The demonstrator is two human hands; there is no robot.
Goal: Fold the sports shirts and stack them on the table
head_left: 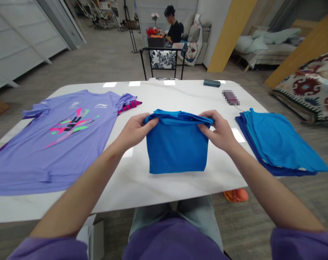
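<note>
Between my two hands is a blue folded garment (178,146), probably a T-shirt, its upper edge bunched and its lower part hanging flat toward me. My left hand (137,130) pinches the top left corner, thumb in front. At the top right corner, my right hand (216,130) grips the cloth the same way. To the left a lavender T-shirt (72,141) with a bright pink, green and black print lies spread out, other cloth showing beneath it. On the right rests a stack of folded blue garments (277,141), lighter blue over dark blue.
Everything lies on a white table (164,191). A dark case (211,83) and a blurred phone-like object (230,97) are near its far right edge. Behind the table stands a black-framed chair (163,59); farther back a person (175,30) sits. Orange shoes (236,195) are on the floor.
</note>
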